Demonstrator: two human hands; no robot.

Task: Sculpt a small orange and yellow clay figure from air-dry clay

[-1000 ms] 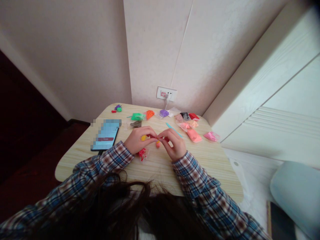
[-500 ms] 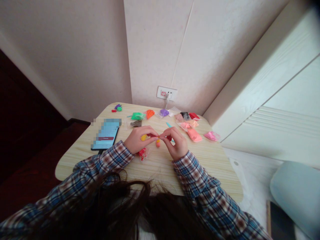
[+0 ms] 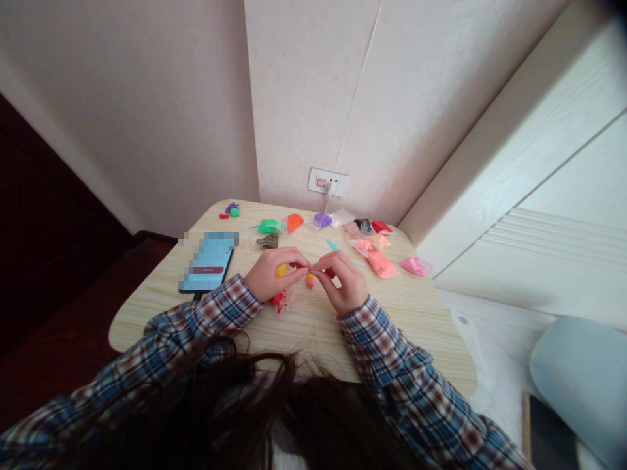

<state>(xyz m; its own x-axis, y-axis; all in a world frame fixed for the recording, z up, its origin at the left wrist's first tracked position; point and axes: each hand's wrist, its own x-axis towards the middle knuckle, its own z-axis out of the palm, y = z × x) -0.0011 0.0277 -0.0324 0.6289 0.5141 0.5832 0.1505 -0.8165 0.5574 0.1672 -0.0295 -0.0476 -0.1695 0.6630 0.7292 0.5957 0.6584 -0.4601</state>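
Note:
My left hand [image 3: 275, 271] and my right hand [image 3: 343, 281] meet over the middle of the table, thumbs and forefingers pinched together at the tips. Whatever sits between the fingertips is too small and covered to make out. Just below them stands a small orange and yellow clay piece [image 3: 310, 281]. A yellow lump [image 3: 281, 269] shows beside my left hand, partly hidden by its fingers. Under my left wrist lies a clear bag with red bits [image 3: 281, 301]. Behind my right hand is a light blue tool [image 3: 332, 244], its lower part hidden.
A phone [image 3: 208, 261] lies at the left of the wooden table [image 3: 392, 326]. Bags of green [image 3: 270, 226], orange [image 3: 294, 222], purple [image 3: 322, 220] and coral clay [image 3: 381, 264] line the back and right. Small clay shapes [image 3: 234, 212] sit at the far left corner.
My fingertips have shifted slightly against each other, and the small reddish bit seen between them is now covered. The things on the table have not moved.

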